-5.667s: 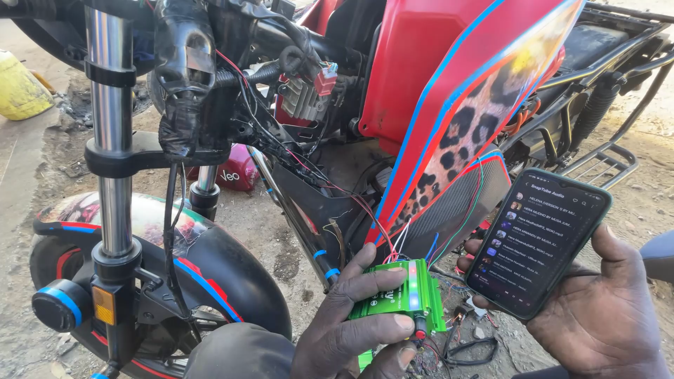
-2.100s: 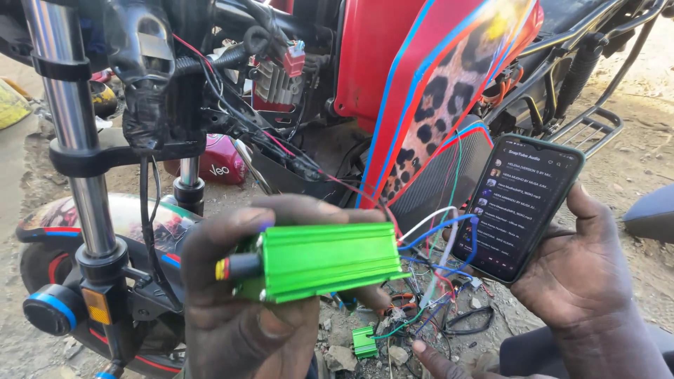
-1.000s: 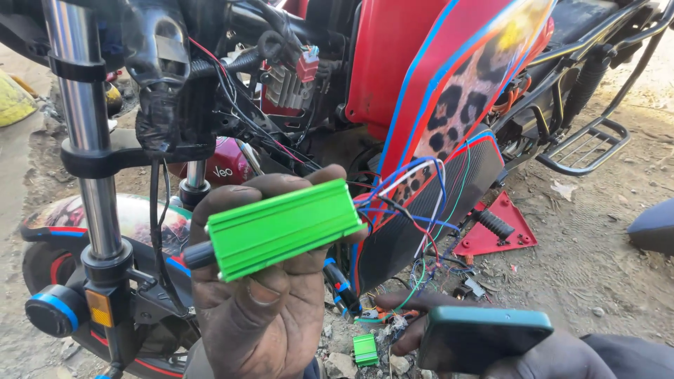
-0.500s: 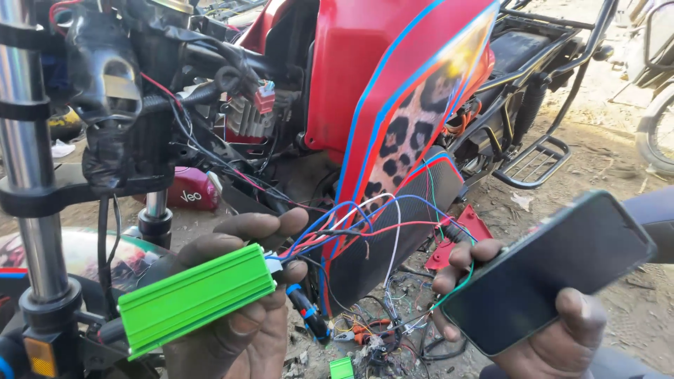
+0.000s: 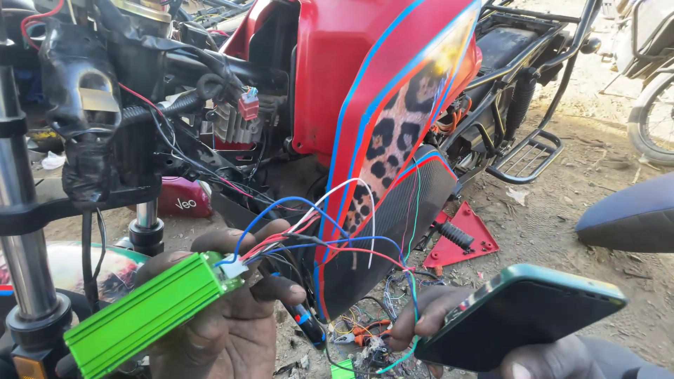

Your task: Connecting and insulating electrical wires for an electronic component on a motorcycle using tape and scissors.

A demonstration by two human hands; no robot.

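My left hand [image 5: 225,323] holds a bright green ribbed metal box [image 5: 151,312], tilted, with a white plug at its upper end. A bundle of coloured wires [image 5: 330,235], red, blue, white and green, runs from that plug toward the red motorcycle [image 5: 365,105]. My right hand [image 5: 449,326] at the lower right grips a dark smartphone [image 5: 519,326] lying almost flat, screen turned away from the camera. A green wire hangs by its fingers.
The motorcycle's front fork [image 5: 21,231] stands at the left. A black footrest rack [image 5: 526,154] and a red triangular panel [image 5: 467,238] lie on the dirt at the right. Another small green part [image 5: 342,368] lies on the ground below. A second vehicle's wheel [image 5: 649,116] is far right.
My left hand lowered the green box from mid-frame to the lower left. My right hand brought the phone back up at the lower right. The view shifted right along the motorcycle.
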